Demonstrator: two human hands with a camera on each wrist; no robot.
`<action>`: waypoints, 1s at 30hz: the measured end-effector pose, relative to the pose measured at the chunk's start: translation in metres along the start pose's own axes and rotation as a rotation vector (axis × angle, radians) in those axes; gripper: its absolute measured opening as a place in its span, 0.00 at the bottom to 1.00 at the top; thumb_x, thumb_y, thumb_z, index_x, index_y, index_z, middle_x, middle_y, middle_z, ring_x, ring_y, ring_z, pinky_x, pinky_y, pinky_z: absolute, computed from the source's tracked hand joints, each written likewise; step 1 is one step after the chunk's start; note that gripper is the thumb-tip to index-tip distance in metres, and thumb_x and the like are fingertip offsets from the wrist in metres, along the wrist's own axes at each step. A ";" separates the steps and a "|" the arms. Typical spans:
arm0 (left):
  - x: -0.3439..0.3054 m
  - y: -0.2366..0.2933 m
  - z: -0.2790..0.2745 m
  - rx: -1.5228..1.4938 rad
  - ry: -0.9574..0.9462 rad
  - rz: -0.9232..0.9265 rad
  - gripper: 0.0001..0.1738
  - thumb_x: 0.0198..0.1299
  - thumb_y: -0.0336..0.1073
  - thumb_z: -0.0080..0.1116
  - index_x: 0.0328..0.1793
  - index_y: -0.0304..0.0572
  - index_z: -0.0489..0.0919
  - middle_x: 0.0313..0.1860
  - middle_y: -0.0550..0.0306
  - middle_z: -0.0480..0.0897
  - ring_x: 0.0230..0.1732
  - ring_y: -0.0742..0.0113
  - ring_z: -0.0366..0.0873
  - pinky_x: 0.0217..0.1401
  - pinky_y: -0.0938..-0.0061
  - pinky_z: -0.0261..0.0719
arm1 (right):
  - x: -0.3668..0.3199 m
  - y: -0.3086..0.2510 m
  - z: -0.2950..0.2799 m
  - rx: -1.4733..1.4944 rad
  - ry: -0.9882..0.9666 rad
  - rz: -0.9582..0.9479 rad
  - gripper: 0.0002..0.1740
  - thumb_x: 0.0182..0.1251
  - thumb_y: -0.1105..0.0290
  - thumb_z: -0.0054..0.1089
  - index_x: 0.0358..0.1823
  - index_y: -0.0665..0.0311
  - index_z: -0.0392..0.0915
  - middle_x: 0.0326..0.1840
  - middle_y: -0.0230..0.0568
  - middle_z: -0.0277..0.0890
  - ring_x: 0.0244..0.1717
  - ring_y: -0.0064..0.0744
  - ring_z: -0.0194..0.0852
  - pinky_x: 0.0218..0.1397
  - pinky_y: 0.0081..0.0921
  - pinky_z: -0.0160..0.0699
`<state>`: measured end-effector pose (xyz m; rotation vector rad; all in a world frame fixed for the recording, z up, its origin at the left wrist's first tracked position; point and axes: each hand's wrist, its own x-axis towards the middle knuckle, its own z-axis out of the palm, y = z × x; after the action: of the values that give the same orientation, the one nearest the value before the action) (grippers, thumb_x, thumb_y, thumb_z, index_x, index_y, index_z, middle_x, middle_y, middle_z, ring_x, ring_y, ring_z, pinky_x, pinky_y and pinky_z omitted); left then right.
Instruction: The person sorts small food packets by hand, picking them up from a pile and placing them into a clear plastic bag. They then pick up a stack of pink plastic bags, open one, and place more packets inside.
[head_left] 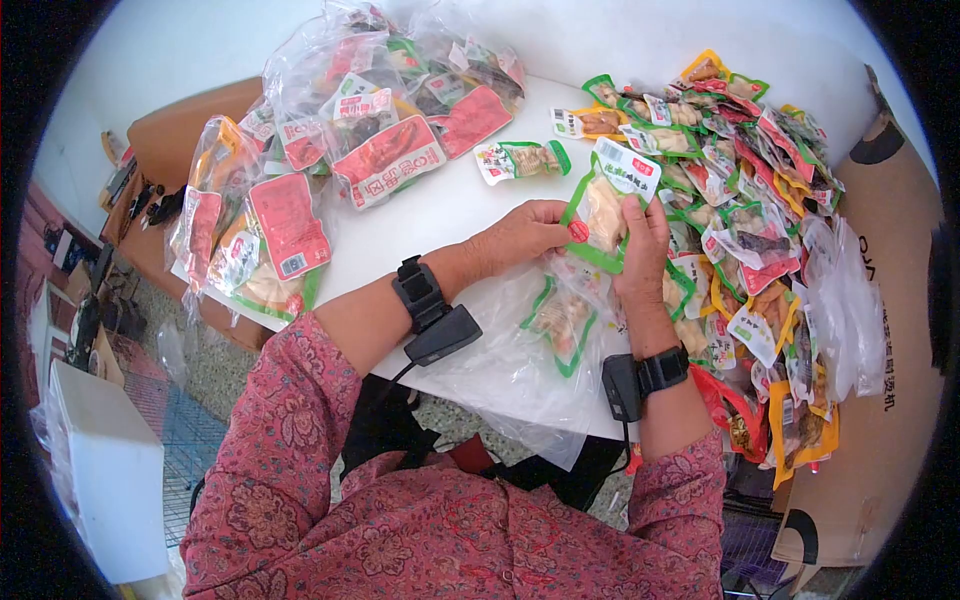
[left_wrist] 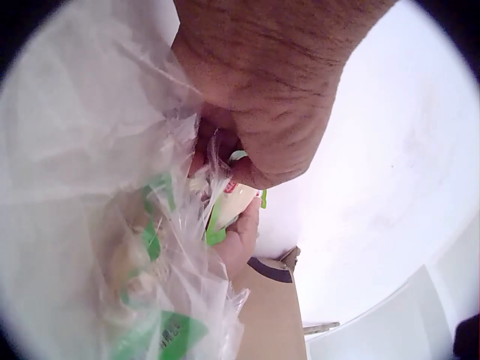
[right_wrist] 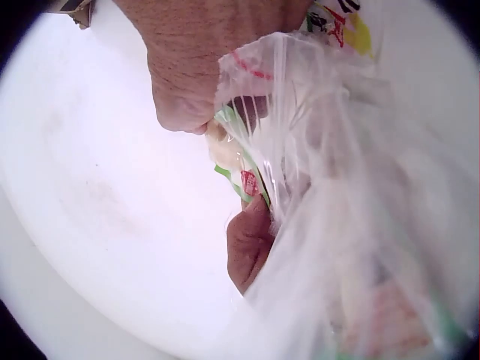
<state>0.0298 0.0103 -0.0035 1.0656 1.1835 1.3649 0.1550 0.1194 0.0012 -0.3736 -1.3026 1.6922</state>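
Observation:
Both hands hold one green-edged snack packet [head_left: 605,210] upright above a white table [head_left: 440,215]. My left hand [head_left: 525,235] pinches its left edge near a red dot. My right hand [head_left: 645,245] grips its right side with the thumb on the front. Under the hands lies a clear plastic bag [head_left: 520,350] with another green packet [head_left: 560,320] inside. In the left wrist view the packet [left_wrist: 229,210] shows between the fingers behind the bag's film. In the right wrist view the packet [right_wrist: 240,169] sits beside the bag [right_wrist: 352,187].
A heap of mixed snack packets [head_left: 745,210] covers the table's right side. Filled clear bags of red-labelled packets [head_left: 350,130] lie at the far left. A single green packet [head_left: 520,158] lies in the middle. A cardboard box [head_left: 890,330] stands to the right.

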 end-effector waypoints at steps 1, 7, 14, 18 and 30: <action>-0.002 0.003 0.001 0.011 -0.004 -0.007 0.15 0.57 0.35 0.53 0.51 0.41 0.75 0.34 0.67 0.78 0.29 0.83 0.71 0.33 0.86 0.69 | 0.000 0.000 0.000 0.000 0.000 0.000 0.11 0.64 0.66 0.50 0.43 0.65 0.70 0.38 0.32 0.73 0.36 0.17 0.69 0.40 0.17 0.69; -0.001 0.001 0.001 0.108 0.006 0.015 0.16 0.56 0.37 0.55 0.49 0.40 0.74 0.33 0.67 0.77 0.29 0.84 0.70 0.32 0.86 0.69 | -0.002 -0.004 0.000 -0.082 -0.001 0.013 0.11 0.64 0.67 0.51 0.44 0.65 0.70 0.39 0.32 0.73 0.37 0.17 0.69 0.40 0.17 0.70; 0.000 0.000 -0.002 0.154 0.007 -0.036 0.15 0.61 0.43 0.52 0.47 0.40 0.75 0.34 0.66 0.78 0.31 0.81 0.72 0.35 0.84 0.71 | -0.002 -0.003 0.002 0.007 -0.050 -0.038 0.11 0.65 0.68 0.50 0.45 0.65 0.70 0.39 0.31 0.73 0.38 0.16 0.68 0.40 0.16 0.69; 0.003 -0.006 -0.002 -0.043 0.033 -0.010 0.16 0.64 0.44 0.48 0.46 0.39 0.75 0.37 0.64 0.78 0.35 0.79 0.75 0.39 0.82 0.74 | -0.003 -0.003 0.001 -0.065 -0.097 -0.050 0.11 0.65 0.69 0.48 0.46 0.66 0.70 0.41 0.31 0.73 0.39 0.16 0.68 0.42 0.16 0.68; -0.003 0.006 -0.002 -0.459 0.010 -0.018 0.17 0.63 0.43 0.48 0.47 0.37 0.74 0.42 0.57 0.79 0.41 0.74 0.77 0.46 0.78 0.75 | -0.004 -0.010 0.004 0.312 -0.349 0.258 0.24 0.68 0.56 0.42 0.58 0.63 0.61 0.54 0.45 0.68 0.53 0.34 0.69 0.56 0.32 0.69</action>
<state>0.0277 0.0070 0.0025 0.7176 0.8252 1.5329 0.1587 0.1139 0.0102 -0.0628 -1.2427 2.2174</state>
